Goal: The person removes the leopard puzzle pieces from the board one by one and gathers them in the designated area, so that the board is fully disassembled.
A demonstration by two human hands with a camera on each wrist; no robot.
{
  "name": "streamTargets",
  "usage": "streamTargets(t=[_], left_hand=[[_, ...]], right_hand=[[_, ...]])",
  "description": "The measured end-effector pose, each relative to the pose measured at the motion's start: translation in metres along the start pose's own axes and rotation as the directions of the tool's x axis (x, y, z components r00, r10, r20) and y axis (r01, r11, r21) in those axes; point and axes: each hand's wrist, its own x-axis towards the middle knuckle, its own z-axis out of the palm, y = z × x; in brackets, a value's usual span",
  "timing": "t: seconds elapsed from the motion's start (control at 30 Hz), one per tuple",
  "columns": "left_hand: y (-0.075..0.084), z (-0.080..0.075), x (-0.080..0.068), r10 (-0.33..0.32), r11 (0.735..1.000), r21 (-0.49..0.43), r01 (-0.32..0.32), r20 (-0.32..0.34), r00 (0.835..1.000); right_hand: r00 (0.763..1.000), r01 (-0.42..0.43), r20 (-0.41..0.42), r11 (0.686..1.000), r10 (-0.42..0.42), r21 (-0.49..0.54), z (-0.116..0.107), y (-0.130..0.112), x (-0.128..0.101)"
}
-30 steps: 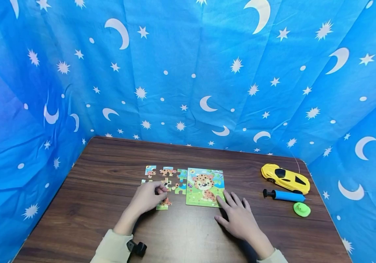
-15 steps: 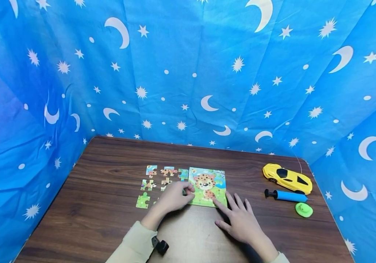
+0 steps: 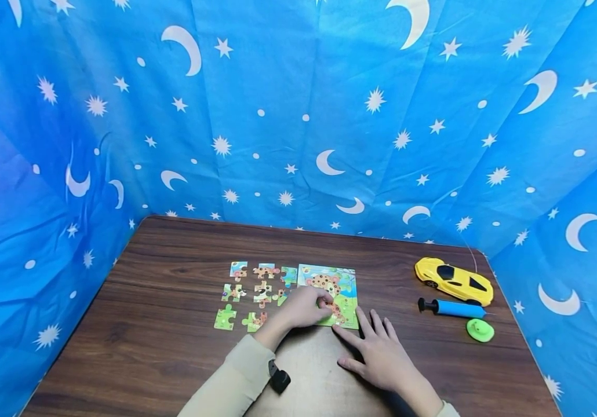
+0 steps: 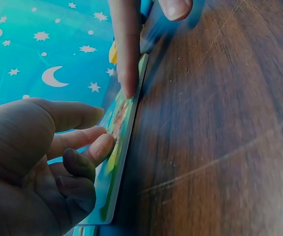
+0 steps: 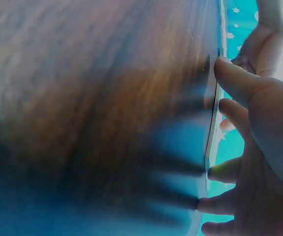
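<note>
Head view, lower middle of the frame: the left hand point(image 3: 306, 310) sits over the near left part of the leopard puzzle board point(image 3: 345, 289), fingers curled down onto its picture. From here it looks as if a piece is pinched under the fingertips, but the piece itself is hidden, so I cannot tell whether the hand clamps anything. The left wrist view, in its lower left, shows those fingers point(image 4: 90, 152) bent and touching the face of the board point(image 4: 113, 182) near its edge.

The right hand point(image 3: 377, 353) lies flat on the table point(image 3: 147, 324) just right of centre, fingers spread and straight, with the index fingertip against the board's near edge. The right wrist view, right side of the frame, shows that fingertip point(image 5: 227, 73) butted on the thin edge of the board point(image 5: 211, 123).

Six loose pieces point(image 3: 257, 286) lie in rows just left of the board, some touching its left edge.

To do this step well, I judge the right hand should hold its brace so the board does not slide, while the left hand presses straight down and lets the tabs seat without dragging sideways. A sideways push would likely shove the board into the loose pieces.

A yellow toy car point(image 3: 454, 280), a blue pump point(image 3: 452, 309) and a green disc point(image 3: 480, 330) sit well apart at the right.
</note>
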Motion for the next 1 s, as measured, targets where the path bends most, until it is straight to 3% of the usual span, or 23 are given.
streamTargets(t=[0.33,0.67,1.0], left_hand=[[0.006,0.007,0.007,-0.007,0.999,0.034,0.006,0.015,1.000],[0.009,0.011,0.006,-0.030,1.000,0.009,0.030,-0.001,1.000],[0.013,0.014,0.006,-0.028,0.999,-0.028,0.026,-0.061,0.998]], right_hand=[[1.000,0.008,-0.020,1.000,-0.008,-0.027,0.001,0.000,0.000],[0.999,0.014,-0.038,0.999,-0.015,-0.029,0.001,-0.001,-0.001],[0.999,0.007,-0.034,1.000,-0.008,-0.017,0.002,-0.002,-0.001]])
